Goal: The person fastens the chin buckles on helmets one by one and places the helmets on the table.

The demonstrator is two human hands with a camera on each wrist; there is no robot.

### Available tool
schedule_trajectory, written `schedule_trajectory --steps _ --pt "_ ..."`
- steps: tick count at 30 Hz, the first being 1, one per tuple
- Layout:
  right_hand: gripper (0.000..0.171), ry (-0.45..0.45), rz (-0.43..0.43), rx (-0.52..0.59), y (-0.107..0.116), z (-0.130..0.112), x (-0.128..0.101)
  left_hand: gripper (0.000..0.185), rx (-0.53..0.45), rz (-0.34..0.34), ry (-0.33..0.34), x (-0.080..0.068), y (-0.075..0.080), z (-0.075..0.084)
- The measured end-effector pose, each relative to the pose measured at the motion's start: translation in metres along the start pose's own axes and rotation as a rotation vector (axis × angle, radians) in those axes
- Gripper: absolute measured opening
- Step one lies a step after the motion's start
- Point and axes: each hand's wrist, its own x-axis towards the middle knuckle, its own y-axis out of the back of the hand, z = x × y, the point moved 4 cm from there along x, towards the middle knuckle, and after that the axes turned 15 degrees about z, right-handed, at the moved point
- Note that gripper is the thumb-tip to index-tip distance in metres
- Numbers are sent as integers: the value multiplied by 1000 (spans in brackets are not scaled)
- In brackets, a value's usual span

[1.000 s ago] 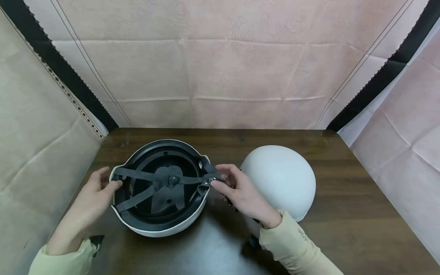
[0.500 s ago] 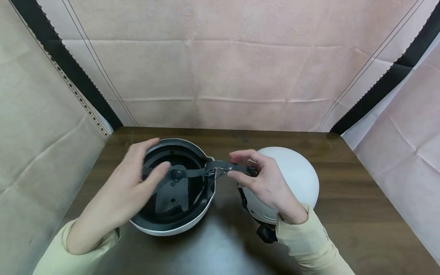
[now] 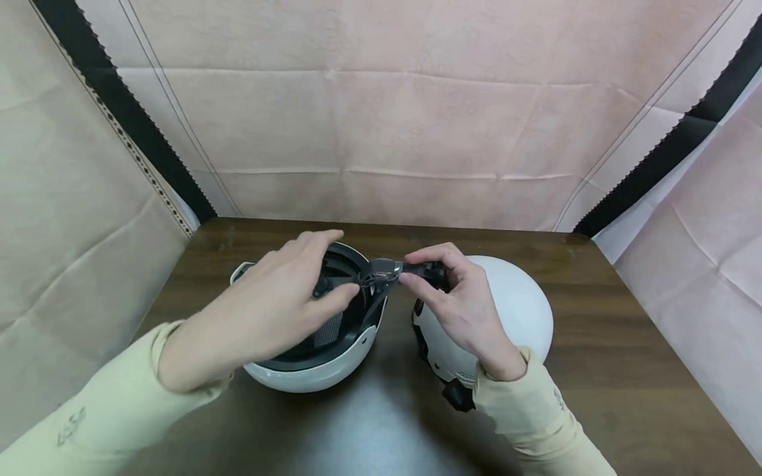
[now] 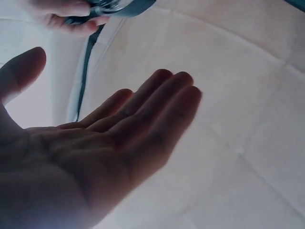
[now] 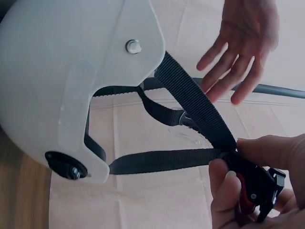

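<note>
An upside-down white helmet [image 3: 324, 375] with a black lining rests on the table at left of centre. Its chin strap [image 5: 167, 160] is pulled up to the right, ending in a black buckle [image 5: 252, 183] with a red part. My right hand [image 3: 467, 314] pinches this buckle between thumb and fingers. Over the helmet's opening is my left hand [image 3: 268, 301], fingers stretched out and thumb apart, covering much of the inside. In the left wrist view nothing lies in the left palm [image 4: 81, 157]. A clear plastic piece [image 3: 387, 270] sits along the strap.
A second white helmet [image 3: 512, 304], dome up, stands just right of the first, behind my right hand. A black clip [image 3: 458, 395] sticks out at its near edge. Pale cloth walls [image 3: 411, 125] enclose the brown wooden table [image 3: 619, 370].
My left hand has left the helmet's left rim and come rightward over its opening. The right hand has drawn the buckle and strap up and to the right. The helmet has shifted slightly right.
</note>
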Motion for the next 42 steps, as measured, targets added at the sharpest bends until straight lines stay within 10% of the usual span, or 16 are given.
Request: schedule_trajectory --steps 12,25,42 --pt "41 142 0 -23 2 6 12 64 -256 -258 6 61 -43 10" --pt "59 161 26 -15 2 38 20 10 -379 -90 1 71 -43 8" --pt "42 17 86 30 4 18 21 28 -816 -142 357 68 -34 -21"
